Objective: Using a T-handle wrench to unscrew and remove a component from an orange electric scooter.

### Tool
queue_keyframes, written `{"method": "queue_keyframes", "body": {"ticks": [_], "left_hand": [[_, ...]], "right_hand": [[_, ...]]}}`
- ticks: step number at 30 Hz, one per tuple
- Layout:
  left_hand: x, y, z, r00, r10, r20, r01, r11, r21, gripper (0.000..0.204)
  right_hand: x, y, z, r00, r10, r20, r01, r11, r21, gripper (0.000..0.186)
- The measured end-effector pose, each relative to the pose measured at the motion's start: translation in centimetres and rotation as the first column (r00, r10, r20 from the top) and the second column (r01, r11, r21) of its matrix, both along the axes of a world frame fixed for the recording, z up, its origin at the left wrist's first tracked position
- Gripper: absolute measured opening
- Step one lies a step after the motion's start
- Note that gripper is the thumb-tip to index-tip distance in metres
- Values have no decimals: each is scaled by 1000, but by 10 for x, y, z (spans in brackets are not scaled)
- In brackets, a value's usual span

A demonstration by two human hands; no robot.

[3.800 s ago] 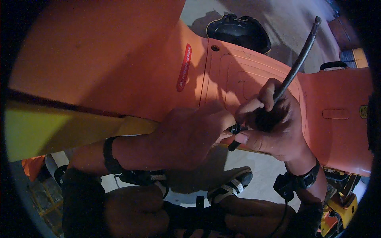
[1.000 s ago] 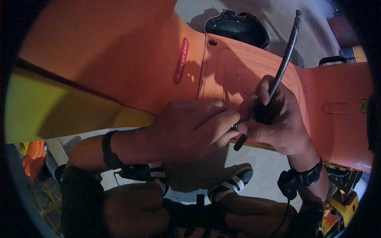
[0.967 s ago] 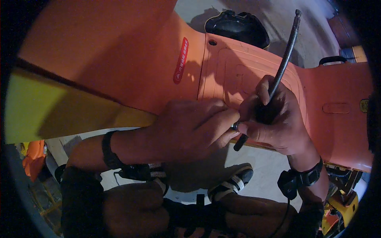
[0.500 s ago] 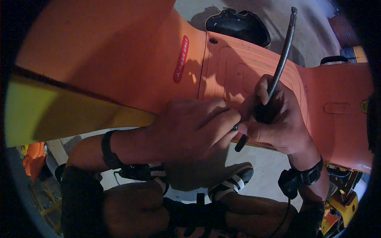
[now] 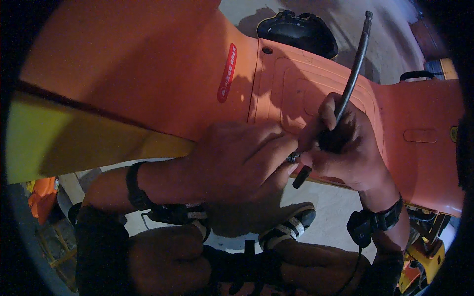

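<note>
My right hand (image 5: 348, 143) is closed around a long, slightly curved metal rod (image 5: 358, 59), its top tilted toward the upper right and its dark lower end showing below my fingers. My left hand (image 5: 249, 160) is closed on a small metal fitting (image 5: 294, 158), which sits between both hands at my right thumb tip; most of it is hidden by my fingers. Both hands are over an orange plastic body (image 5: 148, 59) like a scooter's, near its ridged footboard (image 5: 274, 79), with a red label (image 5: 227, 73) and a yellow side panel (image 5: 54, 138).
A black molded shell (image 5: 296, 34) lies on the concrete floor (image 5: 360, 29) beyond the body. A black handle (image 5: 415, 75) is at right. Orange parts (image 5: 42, 197) lie at far left, yellow parts (image 5: 427, 254) at lower right. My legs and sandalled feet (image 5: 289, 229) are below.
The rod has moved left and become slightly steeper since the oldest frame. In the last second my hands barely moved; slightly more of the small fitting shows now.
</note>
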State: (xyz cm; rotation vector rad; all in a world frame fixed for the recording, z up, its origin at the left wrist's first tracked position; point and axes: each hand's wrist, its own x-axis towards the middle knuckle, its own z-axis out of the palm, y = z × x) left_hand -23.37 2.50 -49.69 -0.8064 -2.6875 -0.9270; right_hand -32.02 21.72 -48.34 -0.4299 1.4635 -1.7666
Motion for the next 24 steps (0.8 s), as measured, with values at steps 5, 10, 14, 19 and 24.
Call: {"method": "queue_keyframes", "body": {"ticks": [5, 10, 14, 19, 24], "left_hand": [[4, 1, -6, 998, 54, -37, -52, 997, 61, 30], [4, 2, -10, 992, 69, -101, -57, 991, 121, 30], [3, 2, -5, 996, 48, -70, -42, 996, 78, 30], [1, 0, -5, 995, 21, -97, -17, 999, 41, 30], [3, 1, -4, 996, 46, -80, -40, 997, 72, 29]], "right_hand": [[-3, 2, 2, 1000, 7, -2, -7, 1000, 9, 48], [-4, 1, 1, 1000, 17, -16, -17, 1000, 15, 48], [-2, 3, -2, 999, 24, -41, -27, 998, -59, 45], [-1, 3, -2, 995, 24, -96, -27, 999, -30, 41], [0, 1, 5, 998, 17, -56, -12, 995, 94, 44]]}}
